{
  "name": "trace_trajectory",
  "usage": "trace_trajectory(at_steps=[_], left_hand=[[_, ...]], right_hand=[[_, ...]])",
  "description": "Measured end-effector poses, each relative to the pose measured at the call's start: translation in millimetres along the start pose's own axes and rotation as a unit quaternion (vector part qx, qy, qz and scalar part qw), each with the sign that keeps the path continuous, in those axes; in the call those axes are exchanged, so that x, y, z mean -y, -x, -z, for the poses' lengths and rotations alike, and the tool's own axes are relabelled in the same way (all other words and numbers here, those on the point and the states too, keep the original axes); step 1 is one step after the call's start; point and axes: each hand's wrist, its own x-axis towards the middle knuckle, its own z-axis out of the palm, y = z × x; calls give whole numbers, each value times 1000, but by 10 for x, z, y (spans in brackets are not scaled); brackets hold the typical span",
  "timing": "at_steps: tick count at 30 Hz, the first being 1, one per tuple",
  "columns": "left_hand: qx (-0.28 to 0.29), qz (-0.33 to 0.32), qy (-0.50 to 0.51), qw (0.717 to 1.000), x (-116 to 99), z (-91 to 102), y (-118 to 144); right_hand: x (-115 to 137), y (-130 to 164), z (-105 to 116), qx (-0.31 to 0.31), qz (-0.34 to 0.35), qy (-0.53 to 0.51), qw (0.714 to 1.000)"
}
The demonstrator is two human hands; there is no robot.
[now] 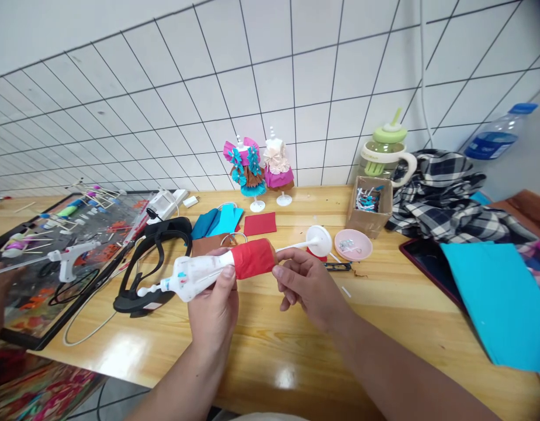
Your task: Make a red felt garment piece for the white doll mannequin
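My left hand (215, 307) grips a small white doll mannequin (191, 278) held sideways, its neck pointing left. A red fabric strip (253, 258) is wrapped around the mannequin's lower half. My right hand (307, 283) pinches the right end of that red wrap with thumb and fingers. The mannequin's thin rod and round white base (319, 240) stick out to the right, behind my right fingers. Both hands hover just above the wooden table (384, 316).
Two dressed mannequins (246, 166) (279, 166) stand at the tiled wall. Teal and red fabric pieces (217, 222), a pink dish (353, 244), a cardboard box (370, 206), a green mug (386, 153), plaid cloth (445, 199), teal sheet (502, 298), black headset (151, 263), glue gun (71, 260) on a mat lie around.
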Motion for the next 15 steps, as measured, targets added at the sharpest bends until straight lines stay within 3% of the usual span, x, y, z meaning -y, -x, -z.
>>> trace_trajectory(at_steps=[9,15], left_hand=[[26,28,3,999,-5,26,-17],[15,61,9,998,-13,26,-55]], right_hand=[[38,4,24,51,-26,-11,998],[25,-7,68,58,19,122,991]])
